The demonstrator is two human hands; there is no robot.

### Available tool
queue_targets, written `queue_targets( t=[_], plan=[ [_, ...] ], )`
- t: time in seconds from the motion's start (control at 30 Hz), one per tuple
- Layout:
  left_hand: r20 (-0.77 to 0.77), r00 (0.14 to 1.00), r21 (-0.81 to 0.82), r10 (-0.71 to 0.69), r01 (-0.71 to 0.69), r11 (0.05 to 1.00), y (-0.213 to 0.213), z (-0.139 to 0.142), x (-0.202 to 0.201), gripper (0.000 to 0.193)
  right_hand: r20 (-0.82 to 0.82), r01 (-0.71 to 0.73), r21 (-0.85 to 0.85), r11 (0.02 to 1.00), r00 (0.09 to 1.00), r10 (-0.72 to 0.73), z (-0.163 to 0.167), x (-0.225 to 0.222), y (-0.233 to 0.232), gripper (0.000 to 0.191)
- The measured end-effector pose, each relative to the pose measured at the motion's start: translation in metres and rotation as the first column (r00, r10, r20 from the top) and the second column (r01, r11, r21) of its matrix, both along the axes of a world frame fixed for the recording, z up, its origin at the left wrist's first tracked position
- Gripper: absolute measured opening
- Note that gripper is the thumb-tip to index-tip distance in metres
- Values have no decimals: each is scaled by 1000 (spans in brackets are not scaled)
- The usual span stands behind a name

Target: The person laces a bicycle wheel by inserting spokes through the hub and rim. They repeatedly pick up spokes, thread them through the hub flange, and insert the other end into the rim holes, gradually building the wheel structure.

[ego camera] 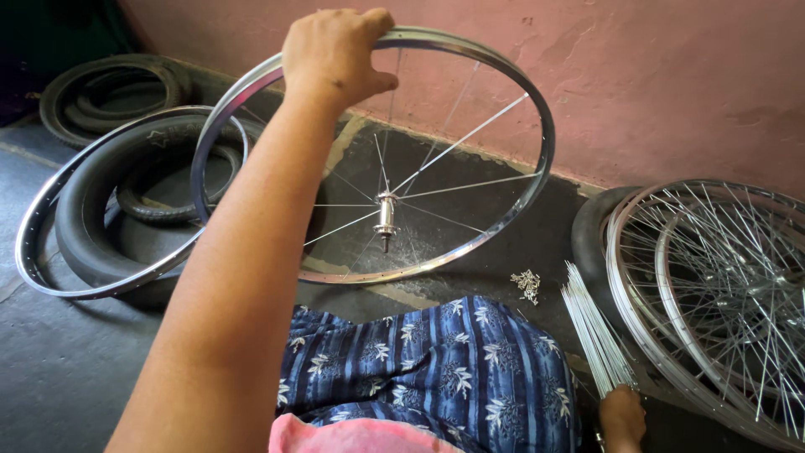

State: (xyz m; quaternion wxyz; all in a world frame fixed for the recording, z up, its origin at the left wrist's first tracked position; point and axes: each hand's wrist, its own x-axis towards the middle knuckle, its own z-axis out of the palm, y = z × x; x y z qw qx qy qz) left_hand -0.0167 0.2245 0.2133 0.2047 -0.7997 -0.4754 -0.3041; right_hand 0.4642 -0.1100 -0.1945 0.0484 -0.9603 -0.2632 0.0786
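Observation:
My left hand [334,52] grips the top of a shiny bicycle rim [537,109], holding it tilted over my lap. The rim has a metal hub [386,215] at its centre and only some spokes fitted. My right hand [622,415] is low at the right, closed on the near end of a bundle of loose silver spokes [591,323] that fans out on the floor. A small pile of spoke nipples [528,283] lies just beyond my knee, which is covered in blue patterned cloth [436,361].
A bare rim [38,214] lies on black tyres [92,226] at the left, with more tyres [109,88] behind. Spoked wheels [713,285] are stacked at the right on a tyre. A pink wall [654,75] runs along the back.

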Motion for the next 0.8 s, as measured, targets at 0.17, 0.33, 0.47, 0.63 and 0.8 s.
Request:
queue_targets(
  t=[0.17, 0.33, 0.47, 0.63, 0.8],
  plan=[
    [49, 999, 38, -10, 8, 999, 1, -6, -26, 53, 55, -43, 187, 981, 998, 33, -7, 0, -9, 28],
    [62, 998, 95, 5, -11, 995, 8, -12, -50, 53, 97, -231, 516, 825, 973, 211, 8, -34, -7, 22],
    [59, 998, 91, 24, -30, 995, 14, -17, -54, 56, -229, -120, 702, 702, 895, 383, 56, -96, 17, 41],
    [36, 999, 227, -38, 29, 973, 9, -17, -51, 57, -663, 129, 743, 656, 278, 695, 90, -209, 42, 40],
    [42, 999, 46, 25, -27, 999, -1, -11, -50, 56, -749, 150, 648, 747, -55, 661, 89, -285, 43, 41]
  ],
)
